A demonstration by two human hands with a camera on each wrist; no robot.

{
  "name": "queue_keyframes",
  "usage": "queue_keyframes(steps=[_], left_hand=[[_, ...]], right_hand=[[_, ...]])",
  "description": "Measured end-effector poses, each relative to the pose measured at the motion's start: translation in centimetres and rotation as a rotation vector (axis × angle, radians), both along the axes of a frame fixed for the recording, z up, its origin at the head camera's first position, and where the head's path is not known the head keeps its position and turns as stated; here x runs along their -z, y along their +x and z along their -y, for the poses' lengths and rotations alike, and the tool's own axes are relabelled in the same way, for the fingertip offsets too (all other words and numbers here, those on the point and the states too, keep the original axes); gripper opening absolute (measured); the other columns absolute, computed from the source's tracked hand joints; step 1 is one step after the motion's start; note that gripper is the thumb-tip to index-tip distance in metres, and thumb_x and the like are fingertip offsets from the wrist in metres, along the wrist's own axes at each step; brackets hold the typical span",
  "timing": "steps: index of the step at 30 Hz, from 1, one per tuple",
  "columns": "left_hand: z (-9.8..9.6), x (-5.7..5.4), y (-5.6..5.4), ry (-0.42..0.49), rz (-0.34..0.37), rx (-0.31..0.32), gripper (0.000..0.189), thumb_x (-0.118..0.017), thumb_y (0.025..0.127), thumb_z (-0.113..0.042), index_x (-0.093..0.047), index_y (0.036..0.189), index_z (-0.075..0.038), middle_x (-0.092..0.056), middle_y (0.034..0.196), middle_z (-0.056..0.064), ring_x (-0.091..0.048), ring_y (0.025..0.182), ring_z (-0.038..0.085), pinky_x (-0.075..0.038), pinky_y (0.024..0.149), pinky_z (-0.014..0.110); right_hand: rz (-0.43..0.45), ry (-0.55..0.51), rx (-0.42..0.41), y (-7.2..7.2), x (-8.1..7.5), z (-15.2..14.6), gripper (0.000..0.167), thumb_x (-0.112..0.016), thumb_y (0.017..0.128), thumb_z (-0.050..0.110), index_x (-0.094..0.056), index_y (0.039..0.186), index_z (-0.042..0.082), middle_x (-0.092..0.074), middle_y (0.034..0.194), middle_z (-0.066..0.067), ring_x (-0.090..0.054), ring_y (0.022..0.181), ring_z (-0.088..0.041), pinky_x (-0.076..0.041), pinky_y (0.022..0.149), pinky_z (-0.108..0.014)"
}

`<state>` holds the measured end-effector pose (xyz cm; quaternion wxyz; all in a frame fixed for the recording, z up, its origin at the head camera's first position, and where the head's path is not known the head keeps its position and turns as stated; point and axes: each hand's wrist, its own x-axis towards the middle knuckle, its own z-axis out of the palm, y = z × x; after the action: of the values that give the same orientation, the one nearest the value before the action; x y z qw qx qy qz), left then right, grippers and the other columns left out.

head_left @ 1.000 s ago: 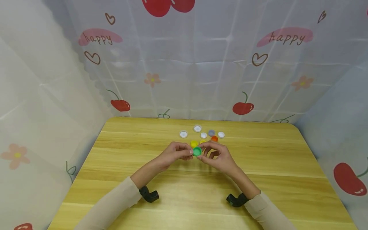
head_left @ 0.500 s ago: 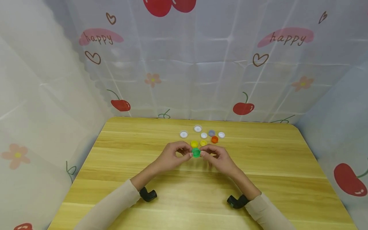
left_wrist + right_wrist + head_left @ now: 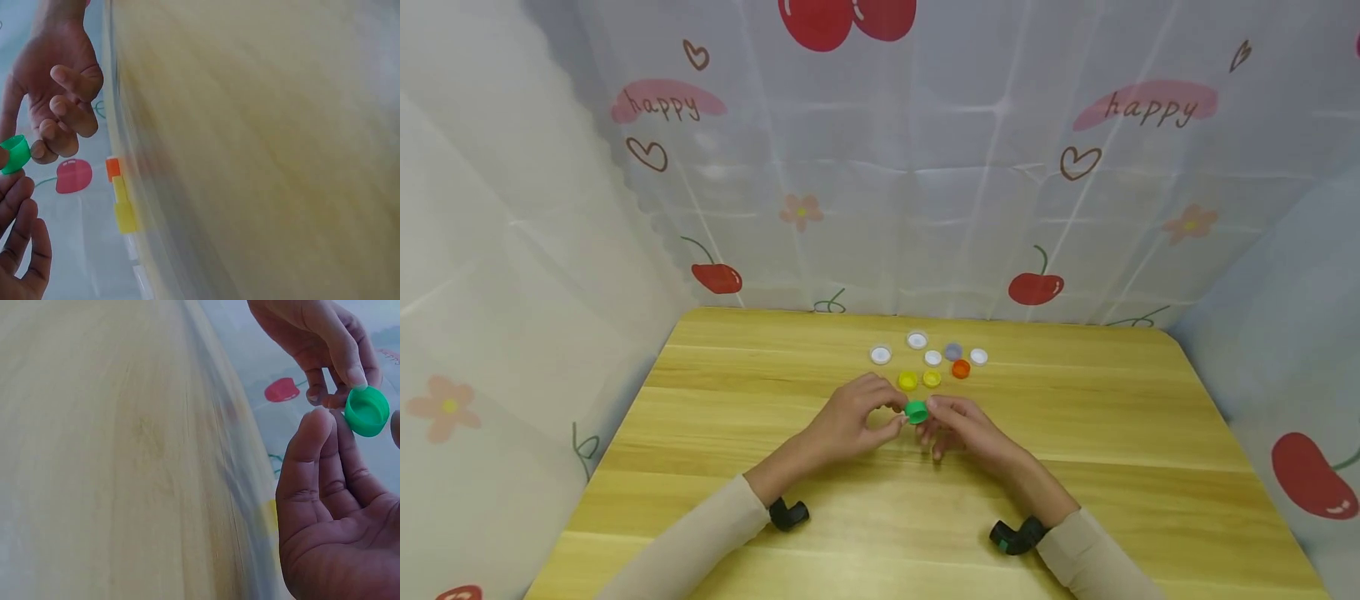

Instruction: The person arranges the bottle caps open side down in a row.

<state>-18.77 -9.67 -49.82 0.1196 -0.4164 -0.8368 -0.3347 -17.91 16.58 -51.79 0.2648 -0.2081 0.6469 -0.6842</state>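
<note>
Above the table in the head view, my left hand pinches a green bottle cap between thumb and fingertips. The cap's hollow side faces the right wrist camera. My right hand is close on the cap's other side. Seen from the right wrist, the right fingers are bent beside the cap, and a thumb tip at the frame edge stands slightly apart from it. Whether a right fingertip touches the cap is hard to tell. In the left wrist view, the left thumb partly covers the cap.
Beyond the hands lie two yellow caps, an orange cap, a greyish cap and several white or clear-rimmed ones. The wooden table ends at a printed curtain. Black wrist mounts sit near both cuffs.
The green cap has been turned and tilted between the hands. The right fingers have shifted and loosened around it, while the left hand keeps its pinch. The caps on the table stay put.
</note>
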Motion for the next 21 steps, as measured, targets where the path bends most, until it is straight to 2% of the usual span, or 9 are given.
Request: queue_keyframes(steps=[2,5,9,15,21], left_hand=[[0.02,0.15,0.01,-0.007,-0.031,0.004,0.011,-0.077,0.099,-0.025,-0.077,0.11,-0.024,-0.075,0.106,-0.012,-0.065,0.101,0.006,-0.057,0.088,0.023],[0.02,0.29,-0.02,-0.007,-0.071,0.016,0.011,-0.077,0.099,-0.025,-0.077,0.11,-0.023,-0.076,0.108,-0.012,-0.065,0.102,0.008,-0.058,0.089,0.024],[0.01,0.3,-0.04,-0.001,-0.101,0.029,0.01,-0.078,0.099,-0.024,-0.078,0.109,-0.022,-0.077,0.108,-0.011,-0.065,0.102,0.009,-0.058,0.089,0.024],[0.0,0.29,0.0,0.007,-0.103,0.033,0.012,-0.078,0.098,-0.024,-0.078,0.11,-0.021,-0.078,0.108,-0.01,-0.065,0.102,0.009,-0.058,0.088,0.024],[-0.04,0.55,-0.1,0.025,-0.13,0.039,0.016,-0.081,0.097,-0.024,-0.079,0.112,-0.021,-0.079,0.108,-0.007,-0.066,0.102,0.01,-0.058,0.088,0.024]], right_hand=[[0.024,-0.022,-0.015,0.05,0.14,0.03,0.041,-0.038,0.119,0.031,-0.071,0.117,0.008,-0.073,0.103,-0.003,-0.07,0.089,-0.013,-0.063,0.069,-0.029],[0.033,-0.049,-0.03,0.02,0.36,0.09,0.038,-0.038,0.119,0.029,-0.072,0.115,0.012,-0.073,0.103,0.0,-0.07,0.088,-0.012,-0.063,0.069,-0.027],[0.035,-0.075,-0.042,-0.09,0.51,0.16,0.036,-0.039,0.118,0.027,-0.072,0.112,0.011,-0.073,0.099,0.001,-0.07,0.086,-0.011,-0.063,0.069,-0.027],[0.034,-0.094,-0.044,-0.19,0.45,0.38,0.036,-0.04,0.117,0.024,-0.072,0.111,0.009,-0.073,0.094,0.003,-0.069,0.084,-0.009,-0.063,0.069,-0.025],[0.036,-0.124,-0.001,-0.02,0.6,0.37,0.028,-0.048,0.114,0.022,-0.071,0.111,0.005,-0.072,0.092,0.004,-0.07,0.083,-0.009,-0.063,0.067,-0.024]])
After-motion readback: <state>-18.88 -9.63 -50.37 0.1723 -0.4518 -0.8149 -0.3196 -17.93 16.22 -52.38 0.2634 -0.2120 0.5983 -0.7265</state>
